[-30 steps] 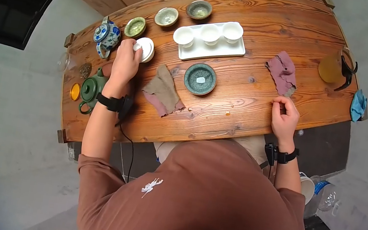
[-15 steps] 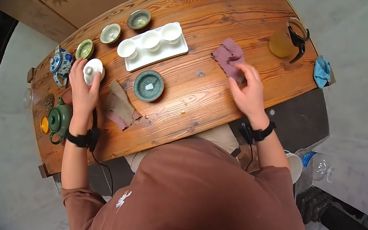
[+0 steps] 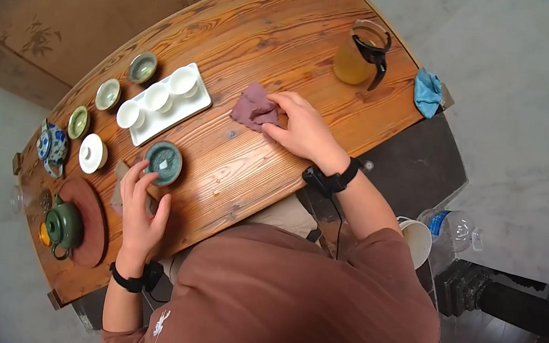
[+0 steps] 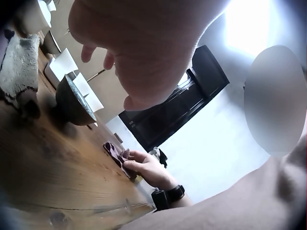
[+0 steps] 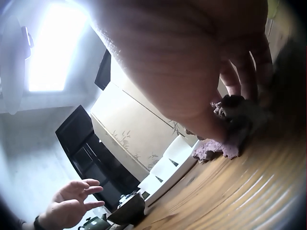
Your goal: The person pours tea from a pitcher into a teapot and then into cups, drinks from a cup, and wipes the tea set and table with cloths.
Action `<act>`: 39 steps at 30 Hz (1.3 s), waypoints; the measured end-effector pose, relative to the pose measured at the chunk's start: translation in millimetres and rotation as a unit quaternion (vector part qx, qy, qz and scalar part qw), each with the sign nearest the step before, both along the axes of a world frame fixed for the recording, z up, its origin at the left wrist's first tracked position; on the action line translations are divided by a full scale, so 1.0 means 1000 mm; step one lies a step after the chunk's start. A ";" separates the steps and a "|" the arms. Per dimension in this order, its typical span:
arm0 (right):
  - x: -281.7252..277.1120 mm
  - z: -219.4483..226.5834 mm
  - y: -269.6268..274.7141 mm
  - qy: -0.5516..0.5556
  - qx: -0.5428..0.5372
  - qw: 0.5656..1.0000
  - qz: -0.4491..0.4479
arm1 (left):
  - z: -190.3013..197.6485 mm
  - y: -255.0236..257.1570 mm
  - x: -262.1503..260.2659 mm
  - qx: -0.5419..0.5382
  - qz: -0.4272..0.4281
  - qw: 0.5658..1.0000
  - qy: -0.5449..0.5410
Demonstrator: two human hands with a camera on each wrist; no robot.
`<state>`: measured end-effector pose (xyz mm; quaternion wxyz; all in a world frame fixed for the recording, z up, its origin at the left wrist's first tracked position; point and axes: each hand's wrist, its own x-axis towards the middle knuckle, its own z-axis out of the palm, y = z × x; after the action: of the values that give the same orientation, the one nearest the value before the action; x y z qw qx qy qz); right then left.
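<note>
My right hand (image 3: 303, 131) pinches the crumpled purple cloth (image 3: 253, 107) between thumb and fingers at its right edge. In the right wrist view the cloth (image 5: 211, 150) bunches up under that hand on the wood. My left hand (image 3: 141, 218) holds nothing; its fingers are spread above the table beside the dark green bowl (image 3: 172, 167), overlapping its edge in the head view. A grey-brown cloth (image 3: 118, 192) lies partly hidden beneath the left hand. The white lidded bowl (image 3: 93, 153) stands with its lid on, left of the green bowl.
A white tray (image 3: 200, 101) carries three white cups. Behind it stand small green bowls (image 3: 108, 95). A blue-and-white teapot (image 3: 53, 146) and a green teapot (image 3: 65, 224) by a round brown board (image 3: 89, 242) are at left. A glass pitcher (image 3: 355, 68) and blue cloth (image 3: 427, 93) are at right.
My left hand has left the white lidded bowl and moved right, over the grey-brown cloth. My right hand has reached forward onto the purple cloth and taken hold of it. The head view has turned right.
</note>
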<state>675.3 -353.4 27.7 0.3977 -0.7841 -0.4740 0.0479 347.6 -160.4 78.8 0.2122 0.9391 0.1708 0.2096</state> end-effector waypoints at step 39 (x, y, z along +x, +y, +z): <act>0.232 0.015 0.051 0.258 0.307 0.899 -0.176 | -0.024 -0.024 0.034 -0.054 0.021 0.998 -0.020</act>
<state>907.6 -302.7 43.2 0.7291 -0.6537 -0.2007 0.0296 381.5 -184.9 55.3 0.2615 0.9180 0.1977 0.2233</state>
